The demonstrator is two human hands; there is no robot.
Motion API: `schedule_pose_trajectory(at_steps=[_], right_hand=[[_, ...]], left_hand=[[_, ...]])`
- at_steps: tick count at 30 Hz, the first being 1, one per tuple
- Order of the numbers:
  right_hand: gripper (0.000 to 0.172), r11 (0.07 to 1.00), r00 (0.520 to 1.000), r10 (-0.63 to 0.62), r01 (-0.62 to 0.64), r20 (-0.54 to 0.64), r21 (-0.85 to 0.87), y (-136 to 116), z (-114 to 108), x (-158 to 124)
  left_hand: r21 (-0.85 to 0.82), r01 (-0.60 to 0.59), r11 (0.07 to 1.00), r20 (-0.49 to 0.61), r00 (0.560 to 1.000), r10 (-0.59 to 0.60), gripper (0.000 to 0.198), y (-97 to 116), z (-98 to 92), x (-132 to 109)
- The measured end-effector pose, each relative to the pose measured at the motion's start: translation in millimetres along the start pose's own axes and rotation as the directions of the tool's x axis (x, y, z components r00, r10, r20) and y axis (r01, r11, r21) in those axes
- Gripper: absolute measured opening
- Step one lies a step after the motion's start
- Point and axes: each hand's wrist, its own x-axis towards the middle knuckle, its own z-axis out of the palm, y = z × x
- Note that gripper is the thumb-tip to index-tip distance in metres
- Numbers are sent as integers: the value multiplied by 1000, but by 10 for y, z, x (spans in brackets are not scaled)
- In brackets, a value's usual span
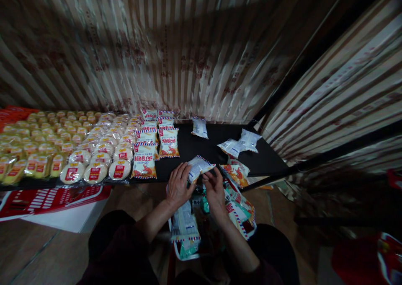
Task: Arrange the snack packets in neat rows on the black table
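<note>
A small snack packet, white-and-blue back side up, is tilted over the front edge of the black shelf. My left hand grips its left end, thumb below and fingers above. My right hand has its bent fingers at the packet's lower right edge, seemingly pinching it. Beneath both hands stands a white-rimmed basket with more packets, among them a pale blue-backed packet and orange-and-white ones at its right side. My forearms and hands hide part of the basket.
On the black shelf, upright shrimp-picture packets form two columns. Left of them lie wrapped round crackers and yellow wrapped cakes. Loose packets lie to the right. A dark metal bar slants at the right, before striped sheeting.
</note>
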Motion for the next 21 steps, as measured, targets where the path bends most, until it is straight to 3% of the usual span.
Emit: schedule_pose_trajectory(at_steps=[10,21], right_hand=[[75,999,1000,25,-24,-8,20,-60,86,-66],[81,990,992,124,-120,-41,71,-8,115,-110]], left_hand=[[-95,84,992,7,996,-84,47,81,-109,-72],[-283,188,940,45,982,-182,47,76,-93,-197]])
